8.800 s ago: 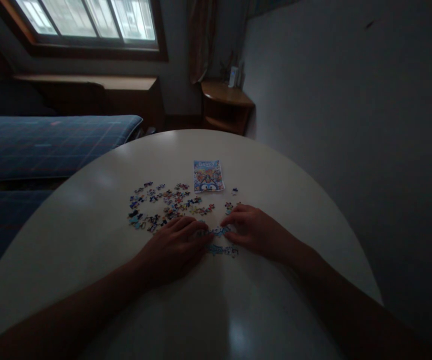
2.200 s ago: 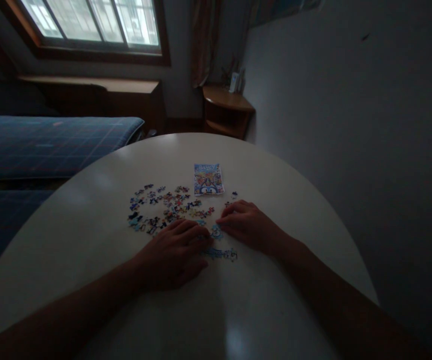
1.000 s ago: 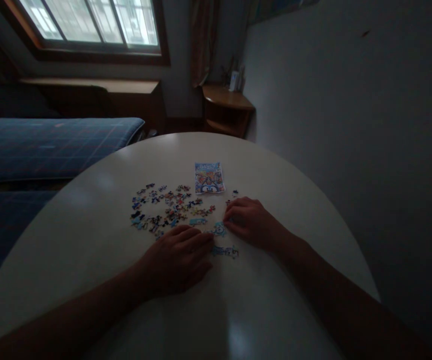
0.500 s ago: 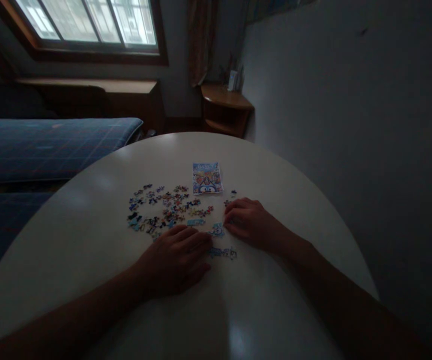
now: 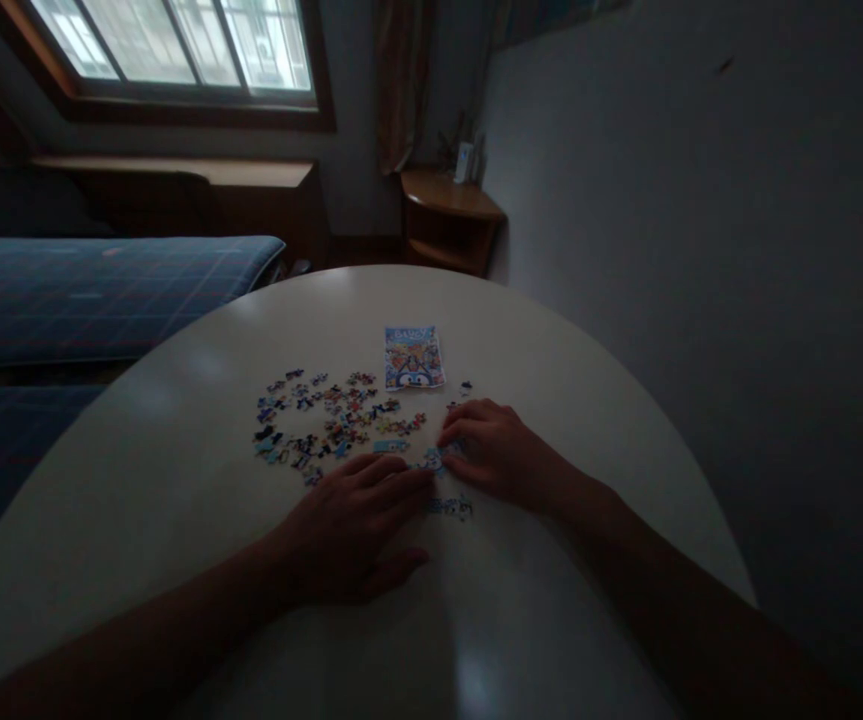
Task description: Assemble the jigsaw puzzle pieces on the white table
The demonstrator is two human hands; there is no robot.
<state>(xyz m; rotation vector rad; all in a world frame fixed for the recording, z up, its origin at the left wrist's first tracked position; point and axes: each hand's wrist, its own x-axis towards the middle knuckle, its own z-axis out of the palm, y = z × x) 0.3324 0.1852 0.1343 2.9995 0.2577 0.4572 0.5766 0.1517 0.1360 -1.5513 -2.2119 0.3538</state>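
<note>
My right hand (image 5: 495, 448) is bent over a small blue joined cluster of puzzle pieces (image 5: 432, 460), its thumb and fingers pinched on a puzzle piece at the cluster's right side. That piece is mostly hidden by the fingers. My left hand (image 5: 363, 520) lies palm down on the table with fingers stretched out and thumb apart, the fingertips touching the cluster's lower edge. Just below them is a joined strip of puzzle pieces (image 5: 452, 508), partly covered by the left hand. Another blue joined strip (image 5: 390, 445) lies above the left fingers.
Loose puzzle pieces (image 5: 341, 420) are spread left of centre on the round white table (image 5: 551, 600). A colourful picture sheet (image 5: 414, 358) with a penguin lies behind them. One loose piece (image 5: 466, 387) sits beyond my right hand. A plaid mattress (image 5: 101, 300) is at the left.
My right hand has shifted slightly left over the blue cluster. My left fingers have slid a little right, toward the cluster, covering more of the lower strip.
</note>
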